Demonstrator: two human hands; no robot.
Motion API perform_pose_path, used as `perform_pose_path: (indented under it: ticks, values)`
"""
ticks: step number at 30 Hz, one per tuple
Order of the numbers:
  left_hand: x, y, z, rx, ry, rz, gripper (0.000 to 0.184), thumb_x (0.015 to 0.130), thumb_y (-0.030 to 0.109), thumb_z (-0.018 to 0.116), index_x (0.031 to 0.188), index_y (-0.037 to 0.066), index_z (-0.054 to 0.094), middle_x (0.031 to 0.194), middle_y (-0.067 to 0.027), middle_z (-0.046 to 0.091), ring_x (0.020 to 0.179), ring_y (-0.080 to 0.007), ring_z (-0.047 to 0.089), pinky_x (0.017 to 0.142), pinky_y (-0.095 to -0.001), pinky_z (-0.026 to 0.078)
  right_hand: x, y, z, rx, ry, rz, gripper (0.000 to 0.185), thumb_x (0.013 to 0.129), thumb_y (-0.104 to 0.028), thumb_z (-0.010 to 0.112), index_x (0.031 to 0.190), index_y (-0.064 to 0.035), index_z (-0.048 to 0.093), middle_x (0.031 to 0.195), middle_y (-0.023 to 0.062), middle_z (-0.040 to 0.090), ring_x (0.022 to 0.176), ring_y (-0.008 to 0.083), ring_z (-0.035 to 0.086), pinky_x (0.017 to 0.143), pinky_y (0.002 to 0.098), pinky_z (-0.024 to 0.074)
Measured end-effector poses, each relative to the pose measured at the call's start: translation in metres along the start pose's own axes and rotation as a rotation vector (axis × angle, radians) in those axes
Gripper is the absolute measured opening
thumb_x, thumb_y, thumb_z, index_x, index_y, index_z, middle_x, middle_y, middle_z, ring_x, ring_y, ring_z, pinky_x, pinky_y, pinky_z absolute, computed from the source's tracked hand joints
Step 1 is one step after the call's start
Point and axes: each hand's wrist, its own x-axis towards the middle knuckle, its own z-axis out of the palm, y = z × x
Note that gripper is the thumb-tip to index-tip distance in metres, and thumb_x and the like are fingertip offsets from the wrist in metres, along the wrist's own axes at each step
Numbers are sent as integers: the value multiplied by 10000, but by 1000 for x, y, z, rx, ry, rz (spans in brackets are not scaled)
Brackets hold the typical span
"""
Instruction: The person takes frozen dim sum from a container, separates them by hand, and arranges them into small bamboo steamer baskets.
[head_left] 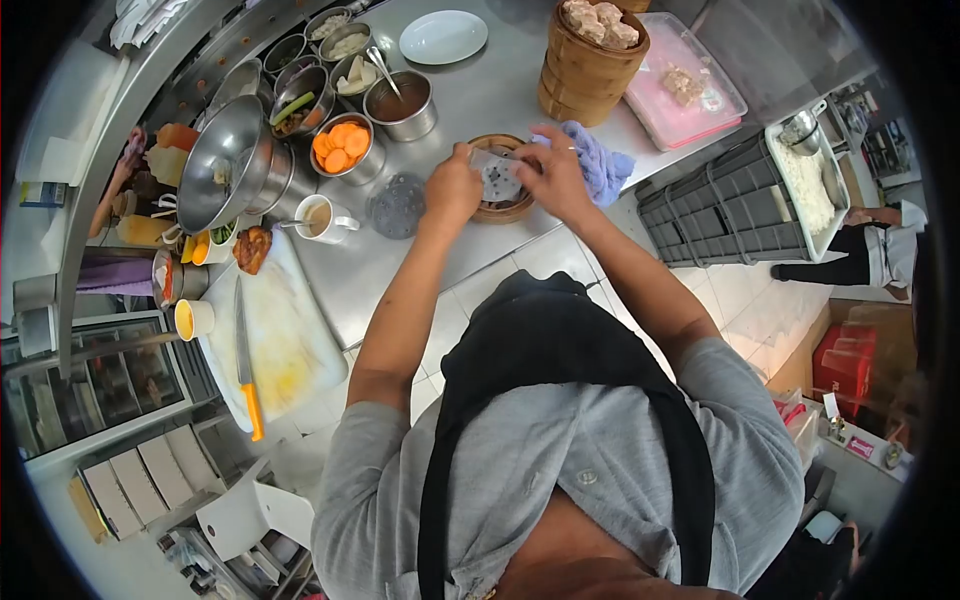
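A thin, perforated white liner point(496, 174) lies over a small round bamboo steamer point(505, 212) on the steel counter. My left hand point(454, 187) is closed at the liner's left edge, pinching it. At its right side is my right hand point(553, 175), with its thumb and a finger on the liner and its other fingers raised. A crumpled blue cloth point(598, 165) touches the counter just beyond my right hand. Left of my left hand lies a round, perforated translucent sheet stack point(396, 206).
Behind stand stacked bamboo steamers point(590, 70) with dumplings, a white oval plate point(443, 38) and a sauce pot point(401, 105). Leftward are sliced carrots point(341, 147), a mug point(321, 219) and a knife point(247, 360) on a cutting board point(300, 330). Another person point(890, 250) stands far right.
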Motion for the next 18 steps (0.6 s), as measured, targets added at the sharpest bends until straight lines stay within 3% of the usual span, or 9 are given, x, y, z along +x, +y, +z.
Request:
perform_pose_path:
  ticks: [1, 4, 10, 12, 14, 17, 18]
  values:
    - [2, 1, 3, 68, 6, 9, 330, 835, 151, 661, 1131, 33, 578, 938, -199, 687, 898, -387, 663, 792, -456, 513, -1, -6, 3, -126, -29, -178, 231, 737, -185, 759, 949, -105, 713, 1284, 196, 543, 1218, 383, 491, 1027, 523, 385]
    - [0, 9, -3, 119, -12, -7, 330, 863, 202, 652, 1138, 32, 586, 951, -201, 689, 904, -378, 669, 804, -444, 510, -7, -7, 15, -331, -241, -106, 251, 731, -198, 754, 966, -119, 714, 1411, 219, 447, 1336, 453, 353, 1089, 600, 255]
    - [-10, 36, -55, -281, 305, 127, 441, 920, 284, 629, 1241, -12, 564, 1033, -218, 679, 934, -319, 678, 844, -398, 513, -11, 9, 25, -187, -294, -42, 369, 789, -379, 720, 1043, -112, 711, 1429, 222, 427, 1360, 440, 327, 1105, 607, 210]
    - [-22, 77, -78, -429, 288, 180, 377, 932, 196, 634, 1242, -7, 564, 1053, -113, 688, 943, -177, 647, 783, -294, 513, -15, 10, 22, -12, -199, -86, 436, 812, -436, 695, 1105, -114, 701, 1435, 224, 417, 1352, 461, 324, 1098, 595, 231]
    - [-28, 121, -85, -803, 103, 41, 364, 934, 153, 625, 1256, -1, 553, 1091, -93, 674, 928, -121, 629, 784, -258, 501, -12, 4, -3, 13, -92, -194, 463, 834, -424, 681, 1146, -81, 682, 1372, 225, 487, 1287, 426, 435, 1054, 517, 350]
    - [-25, 181, -72, -867, -177, 13, 407, 920, 135, 642, 1288, 3, 527, 1148, -97, 649, 917, -84, 603, 800, -238, 489, 4, 17, -79, 382, -590, 30, 477, 852, -405, 678, 1151, -34, 669, 1216, 215, 607, 1155, 380, 570, 974, 430, 452]
    - [-15, 196, -55, -856, -236, 84, 431, 914, 134, 650, 1303, 5, 515, 1177, -107, 634, 932, -92, 596, 811, -246, 488, 7, 24, -108, 386, -631, 112, 459, 856, -376, 684, 1130, -9, 666, 1134, 203, 643, 1078, 352, 612, 930, 405, 478]
